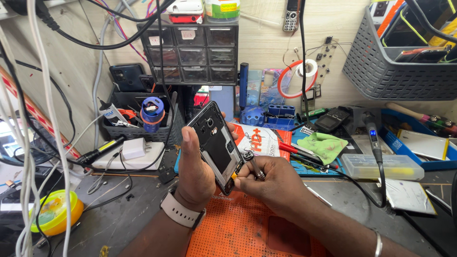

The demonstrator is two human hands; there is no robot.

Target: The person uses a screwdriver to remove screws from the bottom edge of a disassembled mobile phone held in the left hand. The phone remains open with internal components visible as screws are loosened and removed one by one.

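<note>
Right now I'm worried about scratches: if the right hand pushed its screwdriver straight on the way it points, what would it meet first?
The right hand aims the screwdriver up-left, so it would likely meet the opened phone in the left hand first; depth is unclear.

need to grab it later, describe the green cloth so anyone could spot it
Start at the grey basket on the wall and drop to the bench. The green cloth lies crumpled on the blue mat, right of the red-handled tool: the only soft, lime-green thing there.
</note>
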